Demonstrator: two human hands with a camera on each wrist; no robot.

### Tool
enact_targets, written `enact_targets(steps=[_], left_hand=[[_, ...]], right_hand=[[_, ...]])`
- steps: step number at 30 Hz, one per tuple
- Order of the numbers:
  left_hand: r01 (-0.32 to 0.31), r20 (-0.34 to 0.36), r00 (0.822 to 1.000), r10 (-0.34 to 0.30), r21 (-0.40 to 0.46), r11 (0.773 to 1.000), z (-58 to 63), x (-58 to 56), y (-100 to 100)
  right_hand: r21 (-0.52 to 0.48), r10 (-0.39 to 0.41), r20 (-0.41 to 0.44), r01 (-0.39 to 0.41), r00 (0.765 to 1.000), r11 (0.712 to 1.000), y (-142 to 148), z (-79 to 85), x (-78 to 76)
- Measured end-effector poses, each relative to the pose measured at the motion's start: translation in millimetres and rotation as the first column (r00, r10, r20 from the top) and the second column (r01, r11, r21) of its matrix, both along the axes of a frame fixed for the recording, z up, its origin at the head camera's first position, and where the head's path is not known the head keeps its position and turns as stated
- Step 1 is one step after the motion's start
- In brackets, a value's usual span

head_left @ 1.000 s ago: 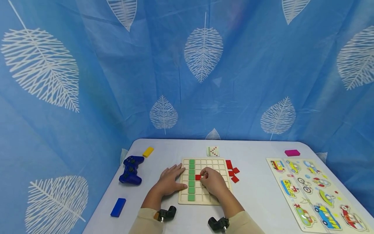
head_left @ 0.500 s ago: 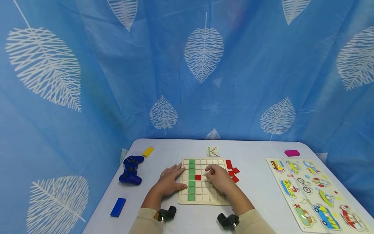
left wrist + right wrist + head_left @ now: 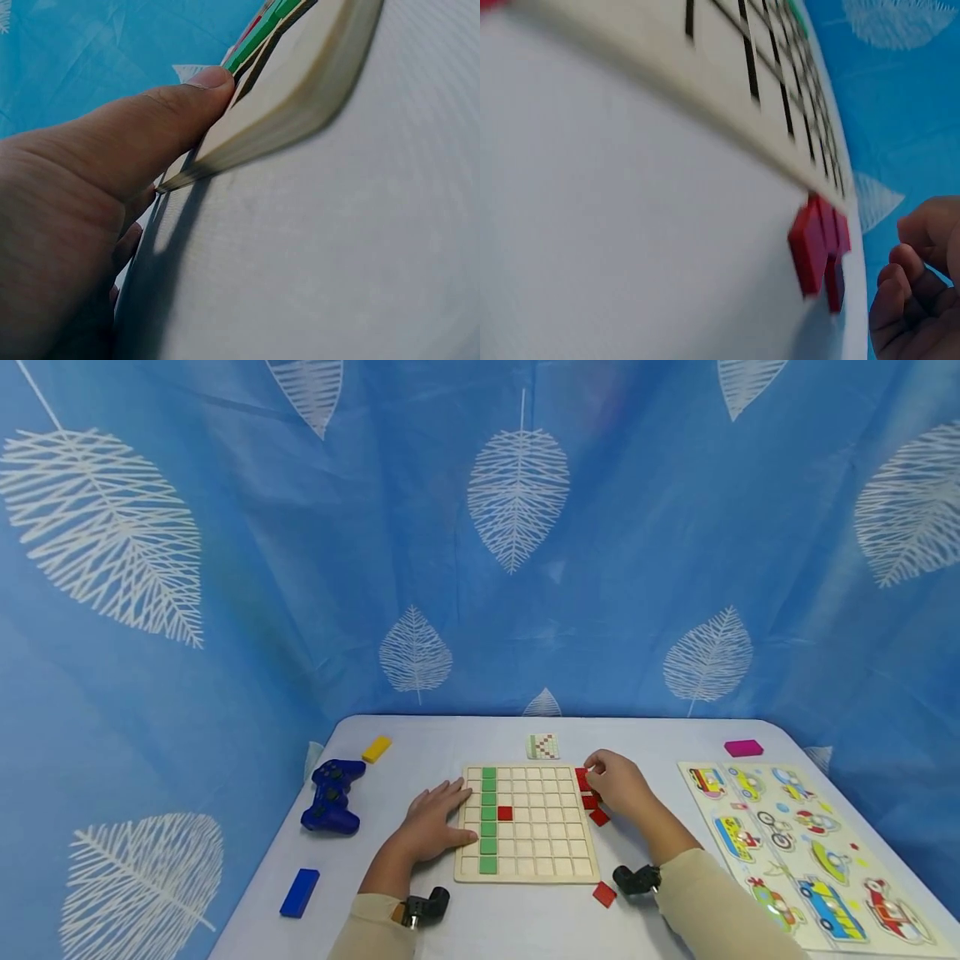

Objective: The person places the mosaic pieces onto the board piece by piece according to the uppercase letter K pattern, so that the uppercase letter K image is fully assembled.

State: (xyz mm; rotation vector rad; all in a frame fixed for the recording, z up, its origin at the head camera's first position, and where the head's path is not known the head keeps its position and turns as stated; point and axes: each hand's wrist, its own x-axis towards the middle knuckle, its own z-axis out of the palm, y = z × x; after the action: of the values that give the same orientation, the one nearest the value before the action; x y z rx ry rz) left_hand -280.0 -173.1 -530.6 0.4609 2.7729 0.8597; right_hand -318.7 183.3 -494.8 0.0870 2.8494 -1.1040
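A wooden grid board [image 3: 536,867] lies mid-table, a column of green tiles [image 3: 488,828] along its left part and one red tile [image 3: 505,813] set in a cell beside that column. My left hand [image 3: 435,822] rests at the board's left edge, fingers spread and thumb [image 3: 169,120] on the rim. Beyond the right edge, several loose red tiles [image 3: 590,802] lie together. My right hand [image 3: 622,785] is over the far ones, its fingers bent. In the right wrist view a gap shows between the red tiles [image 3: 814,244] and the bent fingers [image 3: 911,266]; no tile shows in them.
Another red tile [image 3: 604,894] lies near the board's front right corner. Behind the board is a small pattern card [image 3: 542,746]. At left are a blue game controller [image 3: 332,797], a blue block [image 3: 299,893] and a yellow block [image 3: 377,748]; at right, a vehicle puzzle [image 3: 810,852] and a magenta block [image 3: 743,748].
My right hand has left the red tile in the grid and moved right to the loose red tiles. The front red tile, hidden by my arm before, now shows. My left hand stays put.
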Motion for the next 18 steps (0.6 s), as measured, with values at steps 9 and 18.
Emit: enact_targets(steps=[9,18], left_hand=[[-0.005,-0.006,1.0,0.005,0.002,1.0,-1.3,-0.7,0.9],[-0.001,-0.009,1.0,0.001,0.0,1.0,-2.5,-1.6,0.6]], right_hand=[[0.009,-0.046,0.071,0.045,0.996,0.999,31.8,-11.0,-21.8],[0.024,-0.067,0.114,0.064,0.991,0.998,29.0,-20.2,-27.6]])
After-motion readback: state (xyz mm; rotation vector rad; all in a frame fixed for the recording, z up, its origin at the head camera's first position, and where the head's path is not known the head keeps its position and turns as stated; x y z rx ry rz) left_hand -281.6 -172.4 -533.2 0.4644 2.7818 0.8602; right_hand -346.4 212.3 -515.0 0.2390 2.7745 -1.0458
